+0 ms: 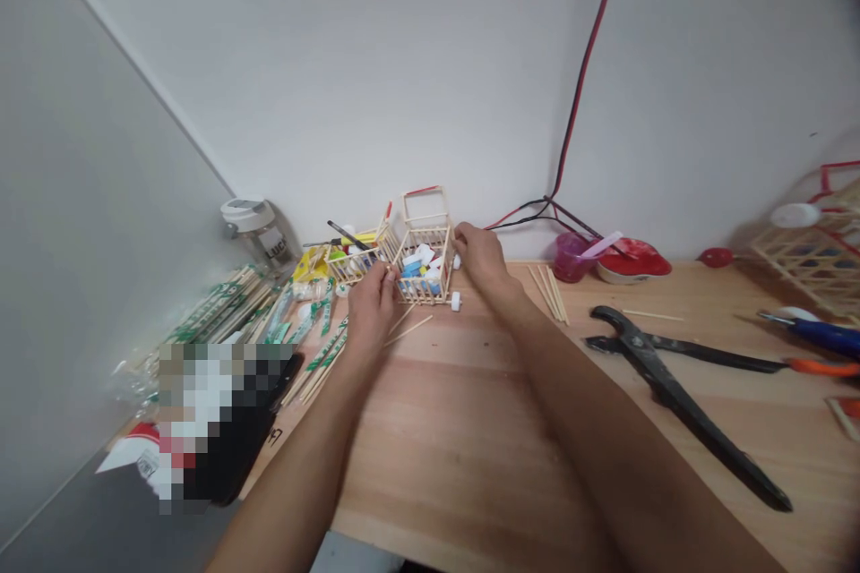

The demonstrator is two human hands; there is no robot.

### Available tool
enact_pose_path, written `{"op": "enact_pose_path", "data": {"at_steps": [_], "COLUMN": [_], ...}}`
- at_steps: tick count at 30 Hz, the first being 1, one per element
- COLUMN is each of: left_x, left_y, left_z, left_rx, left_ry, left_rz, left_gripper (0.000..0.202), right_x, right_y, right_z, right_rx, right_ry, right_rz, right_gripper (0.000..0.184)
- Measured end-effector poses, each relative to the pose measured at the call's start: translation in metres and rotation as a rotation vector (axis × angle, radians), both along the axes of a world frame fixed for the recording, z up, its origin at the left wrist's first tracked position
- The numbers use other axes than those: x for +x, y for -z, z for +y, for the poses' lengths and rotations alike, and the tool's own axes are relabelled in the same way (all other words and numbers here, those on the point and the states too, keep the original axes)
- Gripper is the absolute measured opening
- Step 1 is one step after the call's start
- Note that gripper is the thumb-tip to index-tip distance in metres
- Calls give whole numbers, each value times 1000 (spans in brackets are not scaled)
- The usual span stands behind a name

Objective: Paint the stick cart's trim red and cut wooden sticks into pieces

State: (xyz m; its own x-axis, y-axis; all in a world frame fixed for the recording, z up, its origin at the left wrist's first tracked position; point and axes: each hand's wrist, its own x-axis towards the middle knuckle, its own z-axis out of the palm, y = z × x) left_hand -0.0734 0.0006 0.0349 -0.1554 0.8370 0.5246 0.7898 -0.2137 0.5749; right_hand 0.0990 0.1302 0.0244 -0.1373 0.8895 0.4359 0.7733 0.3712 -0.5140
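Small stick cart between two hands at the far middle of the table

The cart (pixel 423 296) sits toward the back of the wooden table (pixel 463 448), near the wall. It is an open box of thin pale sticks set like railings, with a rectangular handle frame (pixel 423 192) rising at its far end, the top bar partly red. White wheels (pixel 456 302) show on its right side, and white, blue and yellow pieces (pixel 422 260) fill it.

The left hand (pixel 372 300) is at the cart's left side, fingers bent; the right hand (pixel 481 255) is at its far right corner, fingers curled. Whether either one grasps the cart or only rests against it, I cannot tell.

A second stick basket (pixel 353 269), holding a yellow-handled tool (pixel 361 239), stands just left of the cart and crowds that side. Loose sticks (pixel 409 329) lie just in front. Farther left are bundled sticks (pixel 213 309) in plastic and a lidded jar (pixel 261 235). To the right are more sticks (pixel 556 297), a pink cup (pixel 571 261), a dish of red (pixel 635 261) and, nearer, large dark pliers (pixel 685 403).
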Motion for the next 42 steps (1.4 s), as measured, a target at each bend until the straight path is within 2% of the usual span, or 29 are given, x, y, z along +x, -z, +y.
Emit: {"op": "enact_pose_path", "data": {"at_steps": [11, 25, 42], "left_x": [-1, -4, -2], "left_y": [-1, -3, -4], "left_z": [0, 2, 1], "left_rx": [-10, -3, -2], "left_ry": [-21, -18, -30], "left_rz": [35, -50, -79], "left_gripper": [26, 26, 26], "right_x": [0, 11, 19], "right_y": [2, -13, -14], "right_z": [3, 5, 8], "right_rx": [23, 3, -1], "right_ry": [-14, -118, -199], "right_rz": [3, 9, 64], "right_gripper": [17, 12, 17]}}
